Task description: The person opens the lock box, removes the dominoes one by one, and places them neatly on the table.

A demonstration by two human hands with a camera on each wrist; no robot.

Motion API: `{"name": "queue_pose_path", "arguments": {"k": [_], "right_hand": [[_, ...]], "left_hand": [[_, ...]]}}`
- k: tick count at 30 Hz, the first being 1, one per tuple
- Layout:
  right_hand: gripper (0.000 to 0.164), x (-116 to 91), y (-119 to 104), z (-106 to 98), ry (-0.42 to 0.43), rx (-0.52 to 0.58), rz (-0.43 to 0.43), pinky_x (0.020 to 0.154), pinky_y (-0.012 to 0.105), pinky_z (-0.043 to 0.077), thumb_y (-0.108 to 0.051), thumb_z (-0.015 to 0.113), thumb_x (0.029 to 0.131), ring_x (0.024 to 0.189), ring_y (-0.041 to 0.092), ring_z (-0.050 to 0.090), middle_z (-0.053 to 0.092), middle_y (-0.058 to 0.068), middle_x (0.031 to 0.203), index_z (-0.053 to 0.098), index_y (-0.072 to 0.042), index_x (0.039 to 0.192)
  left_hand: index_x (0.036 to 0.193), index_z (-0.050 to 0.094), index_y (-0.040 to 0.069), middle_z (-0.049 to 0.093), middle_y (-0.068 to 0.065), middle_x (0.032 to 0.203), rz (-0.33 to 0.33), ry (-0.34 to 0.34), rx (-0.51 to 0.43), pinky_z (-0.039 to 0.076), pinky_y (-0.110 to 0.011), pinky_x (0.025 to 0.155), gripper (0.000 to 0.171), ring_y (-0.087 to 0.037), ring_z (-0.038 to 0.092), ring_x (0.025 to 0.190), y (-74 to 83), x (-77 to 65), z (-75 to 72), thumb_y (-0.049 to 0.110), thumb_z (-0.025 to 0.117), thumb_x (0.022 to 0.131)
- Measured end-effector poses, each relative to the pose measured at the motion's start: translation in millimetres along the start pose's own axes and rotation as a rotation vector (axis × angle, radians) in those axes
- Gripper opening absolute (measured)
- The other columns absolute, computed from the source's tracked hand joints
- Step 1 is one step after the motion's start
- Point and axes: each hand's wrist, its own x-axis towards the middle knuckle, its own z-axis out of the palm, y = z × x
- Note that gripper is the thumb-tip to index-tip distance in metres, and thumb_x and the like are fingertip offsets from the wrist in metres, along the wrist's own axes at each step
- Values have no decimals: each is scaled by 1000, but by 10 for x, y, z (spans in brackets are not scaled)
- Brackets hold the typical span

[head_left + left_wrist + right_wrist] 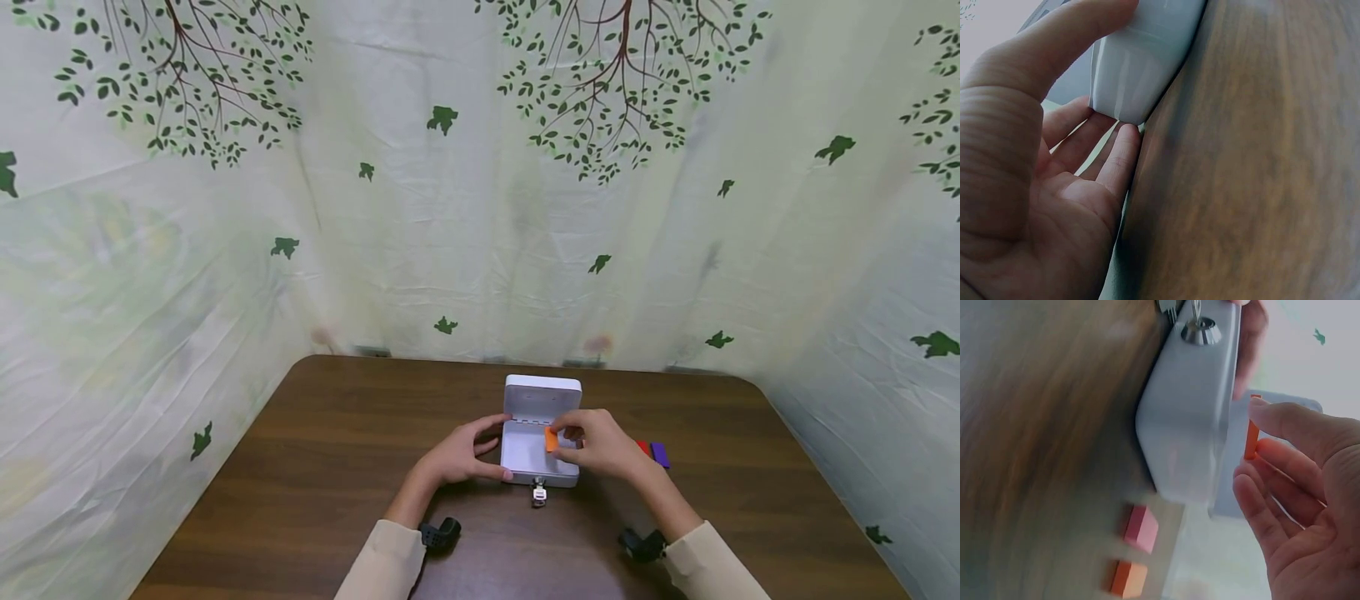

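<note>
A small white lock box (540, 479) stands on the table with its lid (542, 398) raised at the back. My left hand (468, 454) holds the box at its left end, thumb at the front corner and index finger by the hinge side. In the left wrist view the other fingertips lie along the box's end wall (1129, 75). Between thumb and fingers, my right hand (603, 446) pinches a thin orange block (551, 439) over the box's inside. The right wrist view shows this orange block (1252, 434) edge-on, above the box's rim.
A key sits in the front lock (1200, 331), with more metal (539, 496) hanging below it. Right of the box, partly behind my right wrist, a red block (643, 447) and a purple block (660, 454) lie on the brown table (337, 500). A leaf-printed curtain (450, 250) surrounds the table.
</note>
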Motion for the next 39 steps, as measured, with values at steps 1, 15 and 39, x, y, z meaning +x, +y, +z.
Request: {"name": "queue_pose_path", "arguments": {"k": [1,15,39], "right_hand": [[26,-18,16,-18,2,2,2,79,37,63,-18,86,84,87,20,67,74,-1,97,78,-12,107],[32,-324,282,-338,71,74,59,83,44,64,-17,87,83,90,23,70,75,1,101,76,-9,112],[33,-826,726,-682,116,-16,232,83,36,64,-21,84,87,90,14,67,75,1,106,75,-11,117]], "left_hand": [[158,39,16,37,-5,164,6,-1,0,45,-36,118,94,-27,42,150,-1,3,1,25,91,80],[158,39,14,36,-8,165,11,-2,-6,43,-40,119,94,-29,41,151,-7,12,9,21,91,80],[159,38,19,36,-1,165,-15,3,2,44,-34,118,96,-22,42,150,-9,-1,1,26,92,79]]}}
